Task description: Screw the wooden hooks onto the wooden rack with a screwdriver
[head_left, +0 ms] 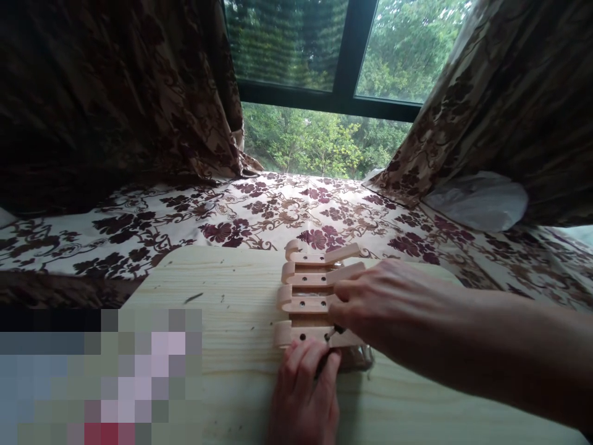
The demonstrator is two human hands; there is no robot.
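Note:
A pale wooden rack [293, 303] with several curved-end crosspieces lies on the light wooden table. Dark screws sit in its holes. My right hand [365, 296] reaches in from the right, fingers closed around a small tool [332, 334] whose tip meets a screw hole in the nearest crosspiece; most of the tool is hidden. Against the near edge of that crosspiece rests my left hand [308, 371], its fingers bent and pressed on the wood. A clear plastic bag [361, 357] shows under the rack at its near right.
The light wooden table top [222, 358] has small dark marks. Beyond it are a floral cloth [287, 210], patterned curtains [185, 93] and a window [319, 136]. A white plastic bag [479, 199] lies at the right. The lower left is pixelated.

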